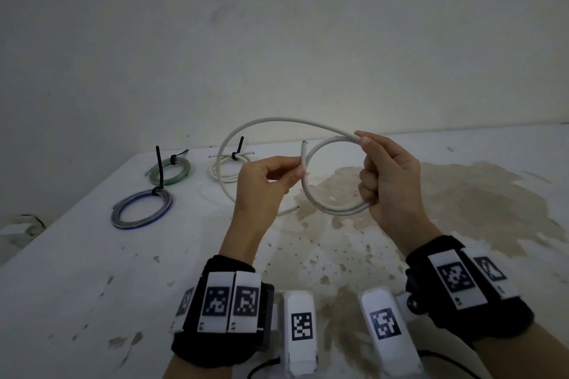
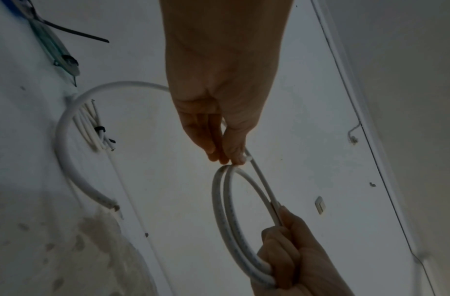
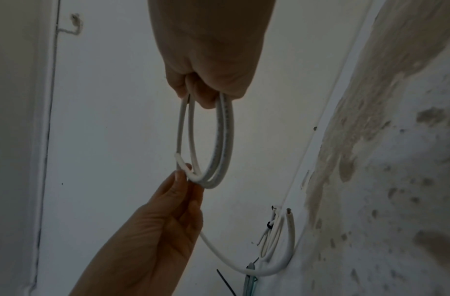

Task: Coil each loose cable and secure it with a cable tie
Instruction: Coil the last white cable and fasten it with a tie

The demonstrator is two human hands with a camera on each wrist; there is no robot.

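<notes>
A thick white cable (image 1: 283, 118) is held above the stained white table (image 1: 92, 271). My right hand (image 1: 366, 163) grips a small coil of it (image 1: 335, 210), with the fingers curled round the strands; the coil (image 3: 220, 140) hangs from that fist in the right wrist view. My left hand (image 1: 298, 168) pinches the cable close to one cut end (image 1: 304, 148), at the coil's left side (image 2: 234, 160). The remaining cable sweeps in a wide loop (image 2: 64, 140) back and left, and its other cut end (image 2: 114, 207) lies on the table.
Three coils bound with black cable ties lie at the back left: a green one (image 1: 169, 168), a blue-grey one (image 1: 143, 208) and a thin white one (image 1: 228, 168). A brown stain (image 1: 462, 200) covers the table's right half. A pale wall stands behind the table.
</notes>
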